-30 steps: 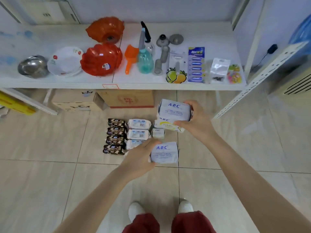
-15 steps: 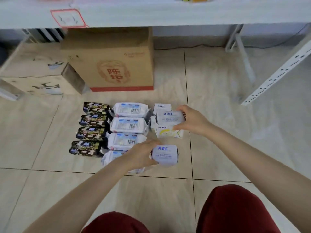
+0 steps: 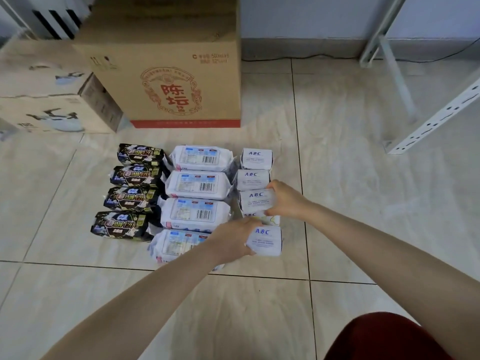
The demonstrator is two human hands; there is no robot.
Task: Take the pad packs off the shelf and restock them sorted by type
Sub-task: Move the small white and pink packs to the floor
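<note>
Pad packs lie on the tiled floor in three columns. On the left are several black packs. The middle column is made of larger white packs with barcodes. On the right are small white ABC packs. My right hand grips an ABC pack that sits on top of another ABC pack with a yellow mark. My left hand holds the nearest ABC pack at the front of that column.
A brown cardboard box stands behind the packs, with a paler box to its left. White shelf legs and a perforated metal rail are at the right. My red-clad knee shows at the bottom right.
The camera has come down closer to the floor. Both hands have lowered their ABC packs into the right column. A second ABC pack now lies in the column behind my right hand.
</note>
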